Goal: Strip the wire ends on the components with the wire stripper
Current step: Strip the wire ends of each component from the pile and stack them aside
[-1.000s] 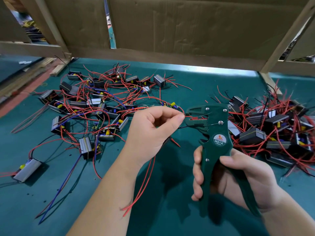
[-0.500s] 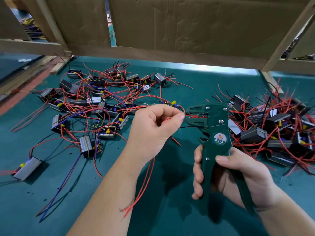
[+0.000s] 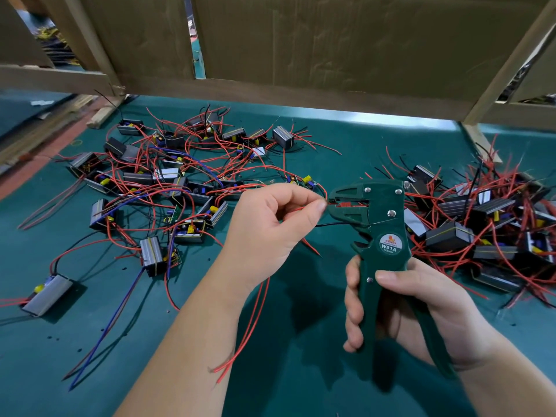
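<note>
Head view: little has moved in the last second. The left grip [image 3: 270, 227] still pinches a red wire [image 3: 296, 209] just left of the stripper [image 3: 388, 212], with the tip at its mouth. The right grip [image 3: 421, 311] stays clamped round the stripper's handles. As I judge it, the squeeze hasn't come, so this end is still unstripped. Components [image 3: 180, 188] litter the bench [image 3: 45, 371] on both sides of the stripper.
</note>
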Demonstrator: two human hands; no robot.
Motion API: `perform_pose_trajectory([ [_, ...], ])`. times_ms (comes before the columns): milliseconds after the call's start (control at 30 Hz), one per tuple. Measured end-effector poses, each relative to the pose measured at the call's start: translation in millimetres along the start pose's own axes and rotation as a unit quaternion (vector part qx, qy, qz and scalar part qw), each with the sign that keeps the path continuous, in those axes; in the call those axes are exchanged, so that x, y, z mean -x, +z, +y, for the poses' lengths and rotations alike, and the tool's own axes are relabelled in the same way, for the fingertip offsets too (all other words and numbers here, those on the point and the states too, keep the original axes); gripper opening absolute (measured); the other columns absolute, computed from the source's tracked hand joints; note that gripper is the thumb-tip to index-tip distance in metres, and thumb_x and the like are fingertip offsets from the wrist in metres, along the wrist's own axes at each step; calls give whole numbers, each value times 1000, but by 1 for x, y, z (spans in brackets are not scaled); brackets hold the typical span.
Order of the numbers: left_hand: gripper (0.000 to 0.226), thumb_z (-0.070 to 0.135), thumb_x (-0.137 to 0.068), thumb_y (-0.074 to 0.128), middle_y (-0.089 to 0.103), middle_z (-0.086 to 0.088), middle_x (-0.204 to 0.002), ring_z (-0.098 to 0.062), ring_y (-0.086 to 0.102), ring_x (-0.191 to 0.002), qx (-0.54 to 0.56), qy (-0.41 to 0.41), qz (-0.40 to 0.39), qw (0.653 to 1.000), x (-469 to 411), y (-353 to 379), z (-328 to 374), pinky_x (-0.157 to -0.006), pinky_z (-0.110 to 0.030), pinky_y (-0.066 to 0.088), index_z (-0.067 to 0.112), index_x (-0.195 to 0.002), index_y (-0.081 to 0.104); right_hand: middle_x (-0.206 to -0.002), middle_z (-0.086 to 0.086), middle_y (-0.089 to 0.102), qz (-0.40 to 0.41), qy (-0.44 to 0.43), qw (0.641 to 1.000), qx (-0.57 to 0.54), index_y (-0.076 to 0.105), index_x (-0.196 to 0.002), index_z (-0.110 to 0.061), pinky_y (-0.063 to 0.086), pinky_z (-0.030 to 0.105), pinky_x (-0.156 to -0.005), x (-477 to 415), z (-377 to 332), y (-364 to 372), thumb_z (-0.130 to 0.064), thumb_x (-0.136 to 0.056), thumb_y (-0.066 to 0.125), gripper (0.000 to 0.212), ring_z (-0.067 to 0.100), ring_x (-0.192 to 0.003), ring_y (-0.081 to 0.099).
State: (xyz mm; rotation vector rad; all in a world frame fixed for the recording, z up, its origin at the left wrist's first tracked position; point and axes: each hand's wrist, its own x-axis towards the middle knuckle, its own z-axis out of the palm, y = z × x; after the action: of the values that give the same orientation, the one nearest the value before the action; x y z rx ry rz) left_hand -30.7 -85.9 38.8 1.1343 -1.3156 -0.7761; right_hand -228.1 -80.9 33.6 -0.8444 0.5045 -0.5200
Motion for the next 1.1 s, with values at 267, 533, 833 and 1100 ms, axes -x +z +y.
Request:
perform_pose_trajectory([
  [267,13,21,-81,67,63,13,-62,0,50,-57,-22,15,-1,1000,1,-2,0,-59,-12,42,30,-73,69,-71,23,57,-4,3,1000,-6,64,-89,-6,52,50,-64,1,-2,0,-27,-67,81,35,36,-60,60],
  [533,13,20,-81,67,64,16,-61,3,50,-56,-29,18,-20,999,1,-5,1,-58,-10,40,30,-72,68,-70,22,57,-26,18,999,-11,63,-88,-6,52,48,-62,3,-4,-2,-26,-72,77,29,35,-57,60],
  [833,18,28,-94,57,56,10,-57,-3,53,-55,-84,-97,-100,987,0,-10,-8,-56,-18,42,24,-84,71,-58,17,49,84,-2,996,15,58,-75,-7,48,38,-50,-3,3,8,-44,-66,81,44,26,-43,49],
  [1100,29,22,-97,53,62,0,-63,-8,56,-60,-124,-106,-105,981,-2,-7,-10,-61,-23,43,30,-73,66,-52,12,40,185,-6,983,20,55,-65,-11,38,32,-40,-11,0,15,-51,-67,65,42,23,-34,36],
])
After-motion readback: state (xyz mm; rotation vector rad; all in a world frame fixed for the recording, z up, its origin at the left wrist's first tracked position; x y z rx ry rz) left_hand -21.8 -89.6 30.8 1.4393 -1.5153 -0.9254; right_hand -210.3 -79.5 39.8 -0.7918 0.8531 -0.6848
